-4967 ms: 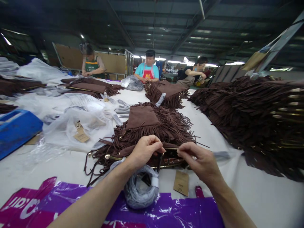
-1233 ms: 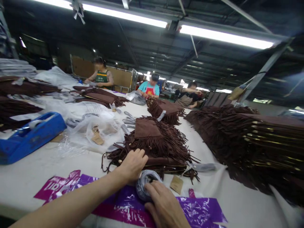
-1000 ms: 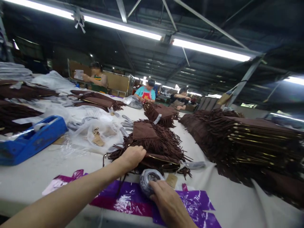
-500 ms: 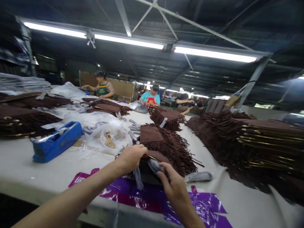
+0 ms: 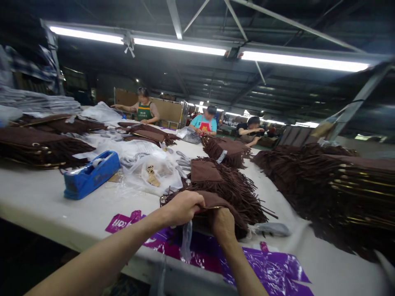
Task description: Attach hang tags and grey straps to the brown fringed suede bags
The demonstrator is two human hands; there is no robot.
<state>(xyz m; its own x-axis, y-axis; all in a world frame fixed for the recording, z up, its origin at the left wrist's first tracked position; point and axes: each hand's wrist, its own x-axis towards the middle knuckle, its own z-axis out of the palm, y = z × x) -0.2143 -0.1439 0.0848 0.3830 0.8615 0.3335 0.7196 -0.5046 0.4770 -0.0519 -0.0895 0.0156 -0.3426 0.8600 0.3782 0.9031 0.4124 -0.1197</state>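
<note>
A brown fringed bag [image 5: 216,201] lies open toward me on the white table [image 5: 40,201], on top of a small stack of the same bags. My left hand [image 5: 183,207] is closed on the near edge of the bag's opening, holding it up. My right hand [image 5: 222,222] reaches into the opening; its fingers are hidden inside. A strip of clear grey plastic wrap [image 5: 186,242] hangs down from under my left hand. A purple plastic sheet [image 5: 265,271] lies under both hands.
A blue tape dispenser [image 5: 91,174] and clear plastic bags [image 5: 154,168] lie to the left. Piles of brown fringed bags stand at the right [image 5: 339,185] and far left [image 5: 37,144]. Three people work at the table's far end [image 5: 205,121].
The grey plastic-wrapped bundle that lay on the purple sheet was picked up by my right hand and pushed into the bag, while my left hand lifted the bag's opening.
</note>
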